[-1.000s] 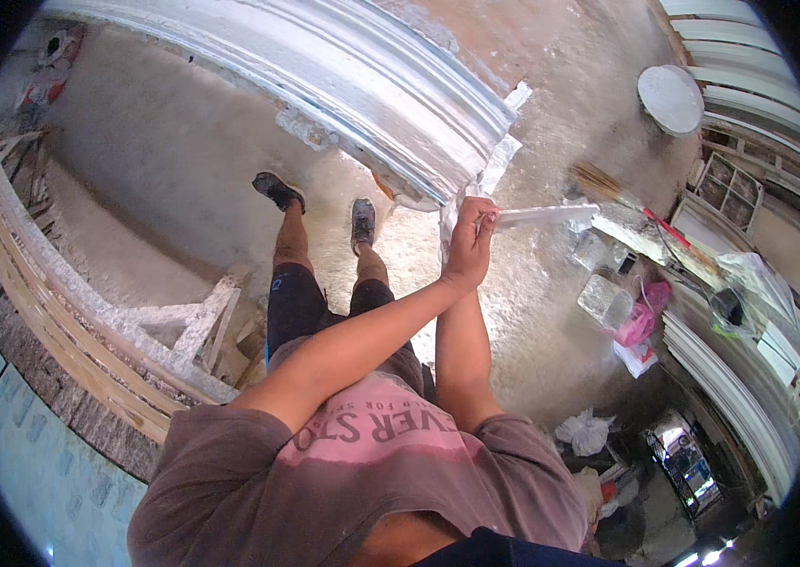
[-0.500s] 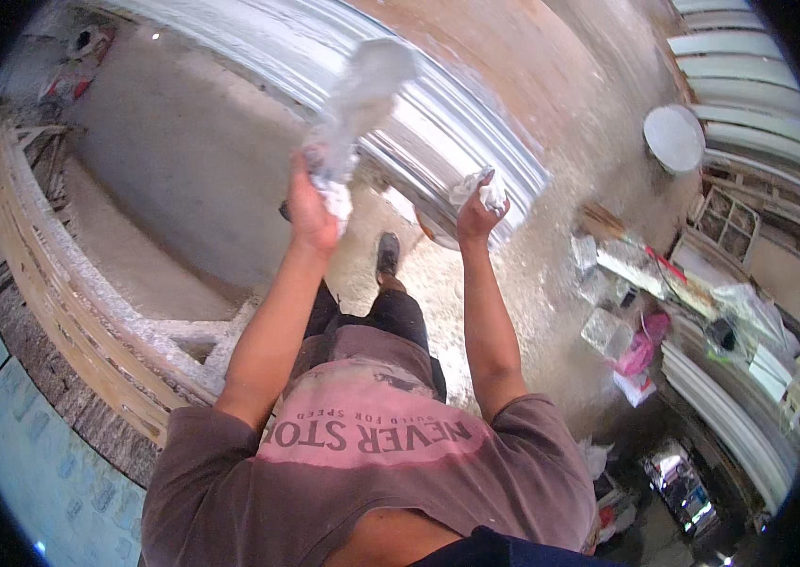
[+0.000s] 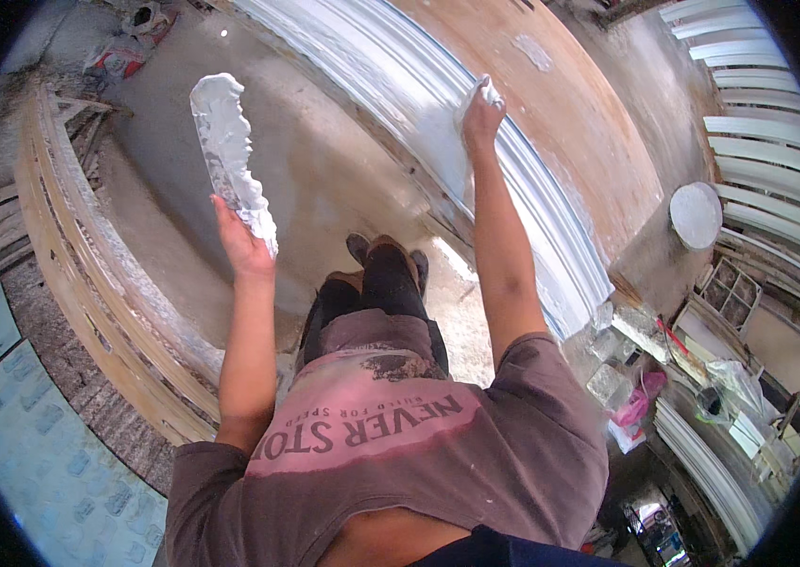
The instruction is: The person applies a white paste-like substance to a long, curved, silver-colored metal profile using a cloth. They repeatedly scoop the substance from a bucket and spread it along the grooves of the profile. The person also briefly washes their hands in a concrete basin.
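My left hand (image 3: pixel 246 248), fingers closed, grips the near end of a long flat strip (image 3: pixel 221 142) heaped with wet white plaster. It is held up over the floor, apart from the bench. My right hand (image 3: pixel 485 121) is closed around a white wad (image 3: pixel 463 100) at the long ridged white moulding (image 3: pixel 409 109). Whether the wad is cloth or plaster I cannot make out. Wet white streaks run along the moulding's ridges, which lie on the edge of a brown tabletop (image 3: pixel 551 123).
To the left stands a curved wooden frame (image 3: pixel 88 283), with blue sheets (image 3: pixel 51 454) beyond it. A white round bucket lid or tub (image 3: pixel 696 215) sits at right. White mouldings (image 3: pixel 764 151) lie in rows behind it. Bags and scraps (image 3: pixel 641 402) clutter the lower right.
My left hand has moved left with the plaster-covered strip. The right hand has gone forward along the moulding with the white wad. My view has shifted, and both feet now show together.
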Tool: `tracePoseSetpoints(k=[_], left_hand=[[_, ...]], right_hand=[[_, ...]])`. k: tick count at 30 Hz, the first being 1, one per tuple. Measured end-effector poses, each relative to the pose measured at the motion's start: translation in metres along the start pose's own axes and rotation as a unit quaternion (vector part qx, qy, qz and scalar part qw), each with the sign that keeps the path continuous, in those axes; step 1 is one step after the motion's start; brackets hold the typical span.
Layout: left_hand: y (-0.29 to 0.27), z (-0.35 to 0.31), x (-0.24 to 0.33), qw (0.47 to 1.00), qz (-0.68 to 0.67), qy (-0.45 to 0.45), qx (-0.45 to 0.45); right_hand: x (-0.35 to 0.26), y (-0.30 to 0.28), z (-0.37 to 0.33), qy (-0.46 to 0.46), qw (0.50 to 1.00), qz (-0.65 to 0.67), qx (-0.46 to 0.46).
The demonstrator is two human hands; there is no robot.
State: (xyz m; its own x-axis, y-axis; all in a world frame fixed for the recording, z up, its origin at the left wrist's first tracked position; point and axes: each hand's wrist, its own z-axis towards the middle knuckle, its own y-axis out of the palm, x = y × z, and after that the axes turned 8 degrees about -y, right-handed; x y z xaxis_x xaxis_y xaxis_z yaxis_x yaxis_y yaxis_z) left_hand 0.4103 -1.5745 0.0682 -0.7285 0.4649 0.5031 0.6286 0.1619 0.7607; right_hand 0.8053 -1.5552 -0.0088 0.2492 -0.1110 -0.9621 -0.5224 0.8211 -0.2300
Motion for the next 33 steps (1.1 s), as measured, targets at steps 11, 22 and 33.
tracePoseSetpoints(k=[11,22,33], left_hand=[[0.001,0.142,0.129,0.998,-0.023,0.012,0.065],[0.003,0.344,0.265,0.997,-0.020,0.027,0.070],[-0.038,0.565,0.460,0.997,-0.047,-0.004,0.052]], right_hand=[[-0.002,0.168,-0.048,-0.317,0.917,-0.232,-0.070],[-0.062,0.458,0.042,-0.182,0.966,-0.026,-0.183],[-0.120,0.758,0.138,-0.105,0.986,0.026,-0.130]])
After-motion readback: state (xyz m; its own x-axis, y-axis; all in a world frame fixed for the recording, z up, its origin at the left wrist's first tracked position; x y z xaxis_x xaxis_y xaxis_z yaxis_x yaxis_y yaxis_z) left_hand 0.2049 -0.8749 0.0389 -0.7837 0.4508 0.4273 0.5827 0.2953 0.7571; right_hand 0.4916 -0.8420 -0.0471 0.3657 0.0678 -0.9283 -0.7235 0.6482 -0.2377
